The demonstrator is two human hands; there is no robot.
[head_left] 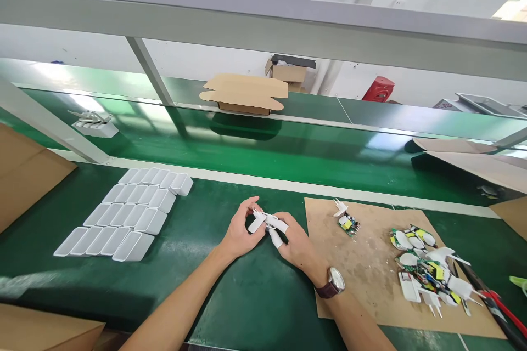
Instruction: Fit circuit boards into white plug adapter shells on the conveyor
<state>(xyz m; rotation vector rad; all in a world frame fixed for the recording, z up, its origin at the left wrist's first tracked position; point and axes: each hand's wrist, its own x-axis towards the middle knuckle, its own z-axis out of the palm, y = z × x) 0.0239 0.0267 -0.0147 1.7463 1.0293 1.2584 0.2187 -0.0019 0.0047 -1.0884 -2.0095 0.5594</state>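
My left hand (240,228) and my right hand (293,241) meet over the green mat, both closed on one small white charger part (263,221). White finger cots cover some fingertips of my right hand, and a watch (334,282) sits on that wrist. Three rows of white plastic shells (132,209) lie to the left of my hands. To the right, on a brown cardboard sheet (370,263), lies a single circuit board with a white plug (346,219) and a pile of boards and plug parts (428,271).
A green conveyor belt (288,153) runs behind a white rail. An open cardboard box (246,94) stands beyond it, a white tray of parts (94,123) at the left. Cardboard pieces lie at the left and right edges. Red-handled tools (494,299) lie far right.
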